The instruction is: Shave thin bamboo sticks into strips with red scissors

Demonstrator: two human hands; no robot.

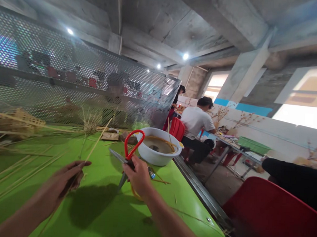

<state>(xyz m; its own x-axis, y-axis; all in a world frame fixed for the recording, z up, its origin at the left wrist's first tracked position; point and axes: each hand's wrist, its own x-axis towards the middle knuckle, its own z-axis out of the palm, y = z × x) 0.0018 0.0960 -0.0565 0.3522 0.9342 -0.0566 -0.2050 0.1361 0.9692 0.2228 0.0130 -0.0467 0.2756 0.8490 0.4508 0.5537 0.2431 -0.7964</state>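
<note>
My left hand is closed in a pinch on a long thin bamboo strip that slants up and away over the green table. My right hand grips red-handled scissors; the red loop stands above my fingers and the metal blades are parted, pointing left and down. The two hands are a short way apart above the table, and the strip passes left of the scissor blades without touching them.
A white basin with brownish water and soaking strips stands just behind the scissors. Loose bamboo strips and a woven piece lie at left. A perforated metal screen backs the table. A red chair is at right; people sit at another table.
</note>
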